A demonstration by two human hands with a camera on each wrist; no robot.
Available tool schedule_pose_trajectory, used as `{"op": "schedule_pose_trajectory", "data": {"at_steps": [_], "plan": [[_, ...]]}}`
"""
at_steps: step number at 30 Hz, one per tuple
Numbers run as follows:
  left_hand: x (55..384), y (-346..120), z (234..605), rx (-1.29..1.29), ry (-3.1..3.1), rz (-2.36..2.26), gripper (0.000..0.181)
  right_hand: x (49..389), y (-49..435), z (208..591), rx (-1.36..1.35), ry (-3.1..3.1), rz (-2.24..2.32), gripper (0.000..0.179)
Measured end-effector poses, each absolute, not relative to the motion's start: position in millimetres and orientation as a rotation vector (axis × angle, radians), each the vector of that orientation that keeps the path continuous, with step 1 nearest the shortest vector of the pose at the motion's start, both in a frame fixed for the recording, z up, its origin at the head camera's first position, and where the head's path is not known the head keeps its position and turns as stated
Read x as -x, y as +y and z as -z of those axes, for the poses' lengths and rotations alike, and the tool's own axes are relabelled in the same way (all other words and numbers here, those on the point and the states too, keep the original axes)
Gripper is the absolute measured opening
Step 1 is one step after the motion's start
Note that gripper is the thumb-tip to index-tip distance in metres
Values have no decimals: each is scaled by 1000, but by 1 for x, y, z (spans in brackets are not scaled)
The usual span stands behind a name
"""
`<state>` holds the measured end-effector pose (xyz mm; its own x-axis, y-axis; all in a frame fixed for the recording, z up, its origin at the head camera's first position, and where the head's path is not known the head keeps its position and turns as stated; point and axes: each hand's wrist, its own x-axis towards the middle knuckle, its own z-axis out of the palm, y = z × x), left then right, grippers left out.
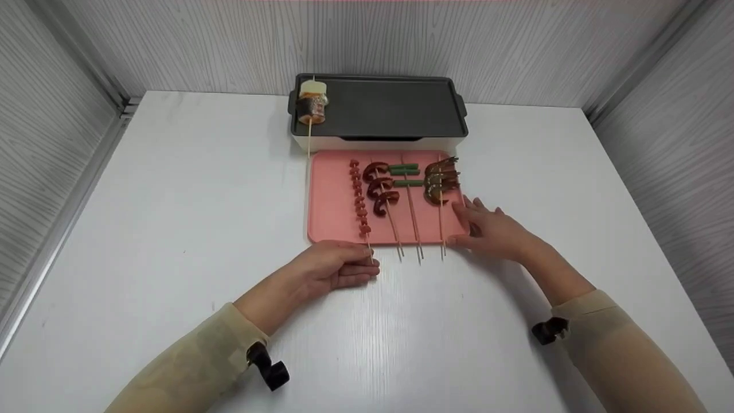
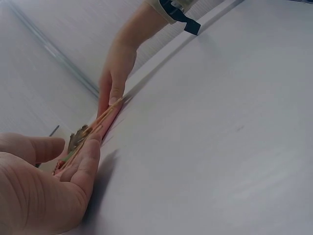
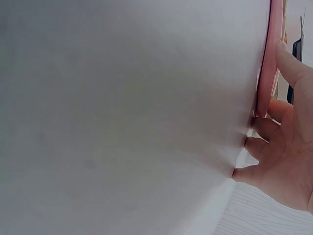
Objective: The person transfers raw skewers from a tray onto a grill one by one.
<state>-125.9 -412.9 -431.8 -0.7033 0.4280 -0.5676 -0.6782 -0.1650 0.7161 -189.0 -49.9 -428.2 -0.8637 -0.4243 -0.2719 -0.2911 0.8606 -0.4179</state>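
Observation:
At the front edge of the pink tray, my left hand lies palm up by the bare stick of a skewer of small red meat pieces. The stick passes over its straight fingers, thumb tip beside it; the left wrist view shows thumb and fingers apart. My right hand touches the tray's front right corner, thumb along the front, index finger at the side, other fingertips on the table. Also on the tray are a skewer of dark curled pieces, one of green pieces and one of shrimp.
Behind the tray stands a grill with a dark flat plate and a pale base. A skewer of thick round pieces lies on the plate's left end, its stick jutting forward. Wood-grain walls enclose the white table.

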Motion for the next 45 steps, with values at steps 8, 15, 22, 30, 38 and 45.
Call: {"op": "schedule_pose_trajectory", "data": {"at_steps": [8,15,22,30,38,45], "plan": [[126,-415,430,347,1366,-1945,35,189,-48,429,530,2675,511,93],[125,-419,430,344,1392,-1948,40,190,-48,429,502,2667,482,95],[126,-421,429,342,1402,-1945,38,190,-50,426,502,2659,482,93],[128,-423,426,334,1415,-1934,36,191,-51,427,512,2669,468,94],[127,-427,422,294,1438,-1911,37,191,-51,427,500,2663,456,96],[123,-430,421,276,1450,-1896,37,190,-50,429,497,2666,450,95]]}}
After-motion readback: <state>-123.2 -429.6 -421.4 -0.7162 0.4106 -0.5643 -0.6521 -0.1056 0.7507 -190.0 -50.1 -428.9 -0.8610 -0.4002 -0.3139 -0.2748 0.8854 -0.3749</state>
